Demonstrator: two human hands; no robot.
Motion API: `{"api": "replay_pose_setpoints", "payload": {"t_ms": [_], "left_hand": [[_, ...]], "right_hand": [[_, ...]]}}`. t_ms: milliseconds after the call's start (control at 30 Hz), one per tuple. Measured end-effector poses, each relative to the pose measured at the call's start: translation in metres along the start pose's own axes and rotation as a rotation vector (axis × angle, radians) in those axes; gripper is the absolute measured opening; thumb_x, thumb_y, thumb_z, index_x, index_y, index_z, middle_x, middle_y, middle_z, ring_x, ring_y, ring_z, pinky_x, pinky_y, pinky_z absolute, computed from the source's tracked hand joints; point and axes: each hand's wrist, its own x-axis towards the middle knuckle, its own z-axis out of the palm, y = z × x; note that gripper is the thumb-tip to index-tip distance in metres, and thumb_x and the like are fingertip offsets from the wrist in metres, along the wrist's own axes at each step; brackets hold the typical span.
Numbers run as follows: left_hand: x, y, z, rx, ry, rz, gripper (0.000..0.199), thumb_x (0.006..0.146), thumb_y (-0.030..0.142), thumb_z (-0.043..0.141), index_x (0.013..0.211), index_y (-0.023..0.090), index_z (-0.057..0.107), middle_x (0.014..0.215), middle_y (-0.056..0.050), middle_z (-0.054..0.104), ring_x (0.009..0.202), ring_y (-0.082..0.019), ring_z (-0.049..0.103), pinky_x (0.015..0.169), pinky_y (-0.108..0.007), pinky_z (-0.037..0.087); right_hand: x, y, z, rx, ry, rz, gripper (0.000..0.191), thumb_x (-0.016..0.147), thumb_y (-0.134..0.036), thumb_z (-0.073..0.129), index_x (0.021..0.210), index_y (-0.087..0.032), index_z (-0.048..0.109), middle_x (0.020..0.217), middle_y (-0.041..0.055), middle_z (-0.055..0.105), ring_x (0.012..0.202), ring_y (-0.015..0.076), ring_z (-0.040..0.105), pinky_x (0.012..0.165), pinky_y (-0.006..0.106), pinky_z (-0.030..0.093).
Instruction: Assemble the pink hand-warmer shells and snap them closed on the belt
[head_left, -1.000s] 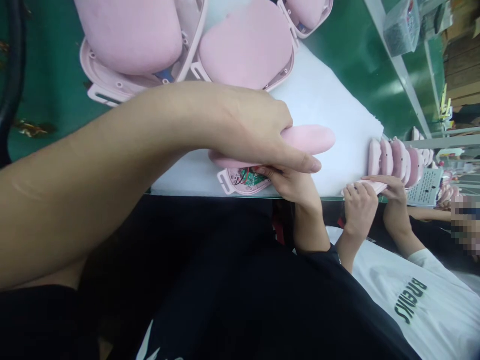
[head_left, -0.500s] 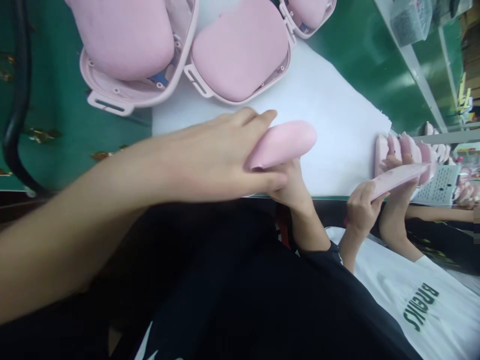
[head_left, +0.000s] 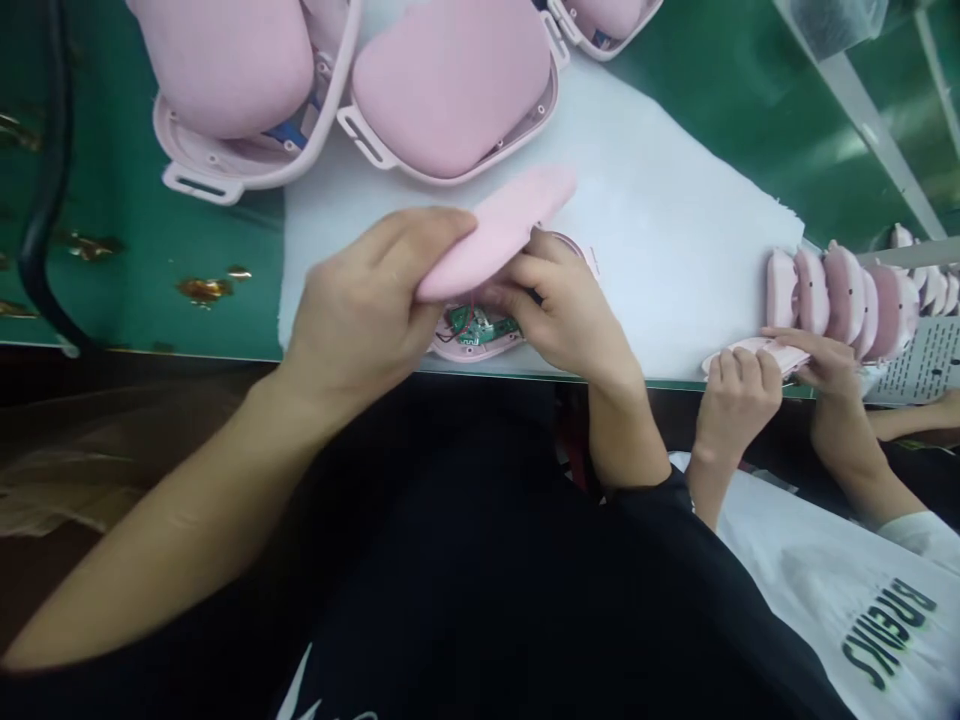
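Note:
A curved pink plastic cover (head_left: 499, 230) is tilted up in my left hand (head_left: 367, 300), thumb on top and fingers hidden behind it. Under it, at the table's near edge, lies an open pink shell (head_left: 469, 352) with a green circuit board (head_left: 480, 327) and thin red and dark wires inside. My right hand (head_left: 574, 310) reaches over this shell, its fingers curled and closed beneath the cover's right edge. What its fingertips grip is hidden.
Larger pink cases (head_left: 247, 170) with pink pads (head_left: 457, 90) stand behind on the white sheet (head_left: 637, 200). A black cable (head_left: 45, 200) hangs at left. On the right, a co-worker's hands (head_left: 742, 395) hold a pink piece beside a row of pink shells (head_left: 844, 290).
The cover has swung from a closed-looking position to tilted up and left, baring the circuit board. My left hand has drawn back left; my right fingers are now under the cover.

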Motion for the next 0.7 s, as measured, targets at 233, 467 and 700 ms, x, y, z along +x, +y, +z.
{"api": "replay_pose_setpoints", "payload": {"t_ms": [233, 467, 700], "left_hand": [[-0.001, -0.015, 0.012, 0.162, 0.168, 0.069, 0.049, 0.11, 0.03, 0.037, 0.148, 0.024, 0.068, 0.149, 0.0, 0.07, 0.139, -0.023, 0.067, 0.118, -0.034, 0.053], [0.014, -0.02, 0.006, 0.147, 0.163, 0.117, 0.046, 0.107, 0.034, 0.039, 0.139, 0.026, 0.071, 0.144, 0.005, 0.073, 0.136, -0.02, 0.068, 0.116, -0.028, 0.052], [0.009, -0.021, 0.007, 0.111, 0.178, 0.106, 0.042, 0.11, 0.037, 0.042, 0.139, 0.028, 0.071, 0.143, 0.005, 0.074, 0.135, -0.021, 0.069, 0.114, -0.03, 0.052]], "right_hand": [[-0.007, 0.013, 0.014, -0.11, -0.027, -0.044, 0.024, 0.11, -0.03, 0.057, 0.111, -0.029, 0.081, 0.119, 0.0047, 0.071, 0.128, 0.0308, 0.059, 0.117, 0.056, 0.046], [-0.009, 0.012, 0.02, -0.122, 0.02, 0.011, 0.026, 0.111, -0.031, 0.052, 0.116, -0.029, 0.077, 0.123, 0.0058, 0.071, 0.13, 0.0328, 0.057, 0.117, 0.057, 0.044], [-0.012, 0.015, 0.025, -0.112, 0.05, 0.023, 0.024, 0.111, -0.029, 0.052, 0.116, -0.032, 0.075, 0.124, 0.0048, 0.071, 0.133, 0.033, 0.056, 0.118, 0.056, 0.043]]}}
